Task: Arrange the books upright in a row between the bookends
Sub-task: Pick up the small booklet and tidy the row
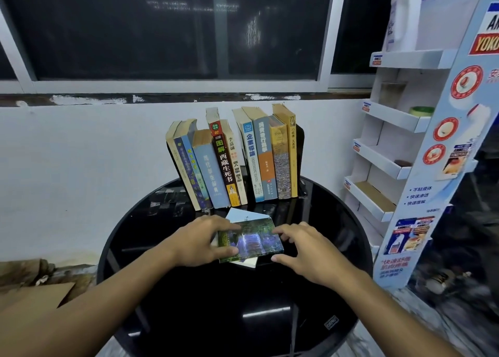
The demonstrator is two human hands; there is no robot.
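Pinching the top book (251,239) at nine o'clock, left hand (205,240) holds; right hand (299,244) just touches three o'clock, unclenched. Lift level, off the lower book (243,216).

The dark-red book spine (224,165) reads "02" and "图解 西藏生死书". The white-and-blue spine (251,162) reads "企業導論". The yellow spine (293,154) at the row's right end reads "小故事 大道理". The cardboard display stand (456,130) shows "YOKO" and "快速渗透".

Head-worn wide-angle view looks forward and down, close over the black table (205,310).
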